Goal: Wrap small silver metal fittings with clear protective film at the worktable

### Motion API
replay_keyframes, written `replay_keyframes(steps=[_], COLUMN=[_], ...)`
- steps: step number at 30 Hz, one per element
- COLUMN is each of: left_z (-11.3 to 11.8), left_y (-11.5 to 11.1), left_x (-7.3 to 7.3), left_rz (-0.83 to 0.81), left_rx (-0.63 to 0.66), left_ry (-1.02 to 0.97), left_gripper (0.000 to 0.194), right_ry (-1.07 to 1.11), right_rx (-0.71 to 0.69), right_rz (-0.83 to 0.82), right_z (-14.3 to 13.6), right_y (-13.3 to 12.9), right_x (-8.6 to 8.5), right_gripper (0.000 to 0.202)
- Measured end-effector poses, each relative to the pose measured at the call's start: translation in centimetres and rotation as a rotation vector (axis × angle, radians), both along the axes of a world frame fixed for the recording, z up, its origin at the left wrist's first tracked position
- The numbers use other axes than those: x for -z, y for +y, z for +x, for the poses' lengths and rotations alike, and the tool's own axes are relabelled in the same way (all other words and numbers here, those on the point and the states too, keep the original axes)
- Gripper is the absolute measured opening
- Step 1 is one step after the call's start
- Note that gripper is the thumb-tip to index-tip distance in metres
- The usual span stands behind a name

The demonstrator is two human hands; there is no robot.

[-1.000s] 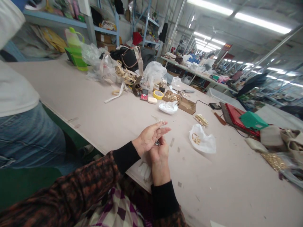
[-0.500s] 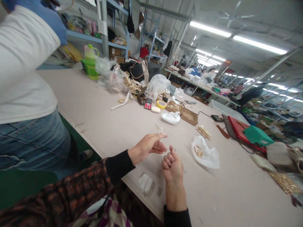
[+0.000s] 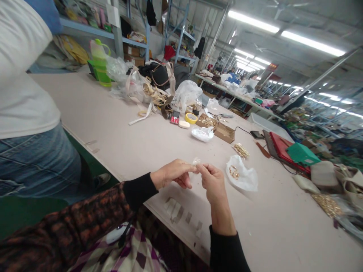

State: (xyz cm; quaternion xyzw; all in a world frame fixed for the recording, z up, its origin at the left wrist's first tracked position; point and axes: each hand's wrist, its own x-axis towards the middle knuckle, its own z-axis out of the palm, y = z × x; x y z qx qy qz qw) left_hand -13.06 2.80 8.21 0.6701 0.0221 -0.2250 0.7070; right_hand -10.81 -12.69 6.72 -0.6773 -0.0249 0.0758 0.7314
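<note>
A small, crumpled clear plastic piece [image 3: 196,161] shows at the fingertips of my left hand [image 3: 174,173]. The fingers of that hand reach forward over the table, held close together, with the thumb lower. My right hand [image 3: 212,180] is closed in a pinch and meets the left fingertips beside the plastic. Whatever lies between its thumb and finger is too small to make out. To the right of my hands, small gold-coloured metal pieces [image 3: 234,172] lie on a white plastic sheet [image 3: 248,179].
Beyond my hands are a white bundle [image 3: 202,133], a cardboard box [image 3: 224,132], yellow tape [image 3: 191,118] and a red phone [image 3: 175,117]. A packet of gold pieces [image 3: 241,150] lies farther right. A person in a white top [image 3: 25,94] stands at the left table edge.
My right hand has risen from below the left fingertips to meet them, its fist turning into a pinch. The view has shifted slightly, and the person at left sits farther out of frame.
</note>
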Motion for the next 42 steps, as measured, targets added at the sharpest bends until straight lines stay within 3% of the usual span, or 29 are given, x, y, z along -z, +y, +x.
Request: replay_keyframes(steps=[4, 10, 15, 19, 26, 30, 32, 34, 36, 39, 42], left_z=[0.1, 0.0, -0.3, -0.3, -0.5, -0.4, -0.1, 0.5, 1.2, 2.1, 2.1], left_y=[0.7, 2.1, 2.2, 1.6, 0.6, 0.6, 0.9, 1.3, 1.3, 0.8, -0.1], left_x=[0.4, 0.5, 1.2, 2.1, 3.1, 3.7, 4.0, 4.4, 5.0, 5.8, 6.5], left_rz=[-0.023, 0.075, 0.221, 0.323, 0.354, 0.335, 0.339, 0.364, 0.382, 0.218, 0.004], left_rx=[0.087, 0.191, 0.095, -0.051, -0.125, -0.1, -0.058, -0.011, 0.064, 0.186, 0.138], left_ry=[-0.022, -0.15, -0.34, -0.518, -0.403, -0.422, -0.505, -0.602, -0.642, -0.576, -0.517], left_gripper=[0.043, 0.052, 0.038, 0.031, 0.023, 0.019, 0.028, 0.055, 0.069, 0.061, 0.046], right_ry=[0.099, 0.143, 0.146, 0.144, 0.203, 0.222, 0.236, 0.244, 0.234, 0.23, 0.243], right_rx=[0.002, 0.0, 0.021, 0.009, 0.024, 0.059, 0.058, 0.037, 0.009, -0.034, -0.024], right_rz=[0.036, 0.08, 0.08, 0.052, 0.076, 0.167, 0.213, 0.229, 0.226, 0.215, 0.212], right_z=[-0.1, -0.2, 0.2, 0.3, 0.1, 0.1, 0.1, 0.2, 0.3, 0.6, 0.9], right_y=[0.1, 0.3, 0.4, 0.9, 1.2, 1.1, 0.9, 0.7, 0.4, 0.3, 0.3], right_x=[0.1, -0.4, -0.3, -0.1, 1.6, 2.4, 2.4, 2.1, 1.8, 1.3, 1.4], right_gripper=[0.053, 0.055, 0.054, 0.057, 0.059, 0.059, 0.059, 0.059, 0.058, 0.056, 0.056])
